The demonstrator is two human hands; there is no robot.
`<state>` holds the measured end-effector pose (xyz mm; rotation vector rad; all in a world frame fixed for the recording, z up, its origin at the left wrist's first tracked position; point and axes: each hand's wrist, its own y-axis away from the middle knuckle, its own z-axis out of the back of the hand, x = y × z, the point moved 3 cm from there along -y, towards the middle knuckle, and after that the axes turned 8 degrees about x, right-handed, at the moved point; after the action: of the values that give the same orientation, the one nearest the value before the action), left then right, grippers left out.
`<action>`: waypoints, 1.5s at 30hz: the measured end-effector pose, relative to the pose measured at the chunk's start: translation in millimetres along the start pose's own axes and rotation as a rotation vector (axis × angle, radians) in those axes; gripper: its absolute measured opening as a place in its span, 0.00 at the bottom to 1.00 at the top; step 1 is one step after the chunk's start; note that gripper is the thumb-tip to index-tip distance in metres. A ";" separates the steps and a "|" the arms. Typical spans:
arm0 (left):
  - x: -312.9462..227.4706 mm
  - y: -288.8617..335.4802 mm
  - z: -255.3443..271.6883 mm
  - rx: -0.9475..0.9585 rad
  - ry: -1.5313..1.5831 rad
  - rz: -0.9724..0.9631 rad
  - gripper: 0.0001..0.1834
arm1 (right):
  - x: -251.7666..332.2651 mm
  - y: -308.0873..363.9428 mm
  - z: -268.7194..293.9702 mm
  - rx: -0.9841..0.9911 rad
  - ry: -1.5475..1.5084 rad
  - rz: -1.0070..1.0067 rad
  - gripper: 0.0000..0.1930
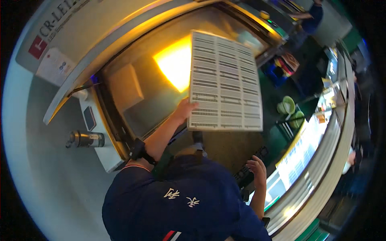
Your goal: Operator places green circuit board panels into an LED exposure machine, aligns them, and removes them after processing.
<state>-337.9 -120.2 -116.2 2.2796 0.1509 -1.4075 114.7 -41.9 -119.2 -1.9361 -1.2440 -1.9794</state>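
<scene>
My left hand (185, 111) is closed on the lower left edge of a flat rectangular panel (225, 82), likely a circuit board panel. The panel is pale, with three columns of dark, fine rows, and is tilted up above the floor beside the machine. Behind it a brightly lit yellow patch (173, 60) shows on the glassy bed (148, 108) of the machine; the panel hides part of that bed. My right hand (257, 168) hangs at my right side, fingers loosely bent and apart, with nothing in it.
A dark cylindrical bottle (86, 139) and a phone (89, 118) lie on the white ledge at left. On the right runs a lit table (295, 164) with a patterned sheet. Green buckets (286, 106) stand on the floor. Another person (311, 20) is at the far right.
</scene>
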 end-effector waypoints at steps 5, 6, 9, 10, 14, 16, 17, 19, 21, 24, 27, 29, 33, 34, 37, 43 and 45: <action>-2.3 8.7 146.4 -0.350 -0.035 -0.094 0.21 | 33.2 -134.8 -39.4 0.257 0.262 -0.136 0.26; -4.2 15.3 160.0 -0.414 -0.012 -0.118 0.23 | 47.3 -150.9 -48.5 0.272 0.302 -0.131 0.26; -9.1 19.0 171.9 -0.531 0.177 -0.134 0.24 | 107.6 -204.6 -60.1 0.341 0.430 -0.080 0.26; -0.6 14.7 183.5 -0.576 0.224 -0.106 0.26 | 132.5 -225.3 -63.1 0.386 0.509 -0.025 0.25; -4.0 12.5 233.5 -0.659 -0.053 -0.061 0.30 | 200.1 -294.9 -121.8 0.494 0.629 0.200 0.22; 0.7 5.8 229.5 -0.909 -0.547 0.024 0.32 | 246.4 -312.2 -150.3 0.446 0.672 0.395 0.22; -2.5 2.2 218.0 -1.128 -1.068 0.129 0.35 | 285.1 -308.7 -172.6 0.374 0.869 0.707 0.22; 12.6 -15.4 176.2 -1.106 -1.247 0.304 0.39 | 358.9 -292.3 -207.3 0.144 1.090 1.194 0.24; 25.5 -27.4 144.2 -0.603 -1.440 0.499 0.39 | 425.6 -286.4 -232.8 -0.011 1.063 1.549 0.25; 51.8 -34.2 145.4 -0.710 -1.531 0.430 0.37 | 505.7 -284.5 -266.1 0.058 1.216 1.553 0.24; 50.8 -44.4 145.6 -0.691 -1.509 0.425 0.36 | 524.5 -319.4 -260.4 0.096 1.392 1.375 0.19; 53.2 -45.3 149.4 -0.705 -1.510 0.368 0.37 | 518.2 -335.2 -246.2 0.034 1.484 1.392 0.16; 65.7 -35.7 162.3 -0.763 -1.479 0.384 0.36 | 459.8 -308.3 -227.4 0.218 1.501 1.407 0.13; 82.1 -33.8 159.2 -0.701 -1.308 0.480 0.35 | 436.8 -313.1 -213.1 0.283 1.570 1.252 0.11; 121.6 -41.3 95.5 -0.462 -0.920 0.093 0.29 | 353.8 -327.5 -181.8 0.576 1.907 0.763 0.08; 64.6 -86.0 -46.8 0.411 -1.177 -0.531 0.15 | 92.5 -443.9 -74.8 0.758 2.231 0.217 0.18; 25.0 -106.0 -25.7 0.073 -1.392 -0.330 0.15 | 96.1 -439.9 -96.7 0.821 2.234 0.298 0.19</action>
<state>-339.2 -18.2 -162.2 0.8788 0.0132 -2.8047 -238.6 233.5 -225.8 0.6885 -0.5366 -1.4801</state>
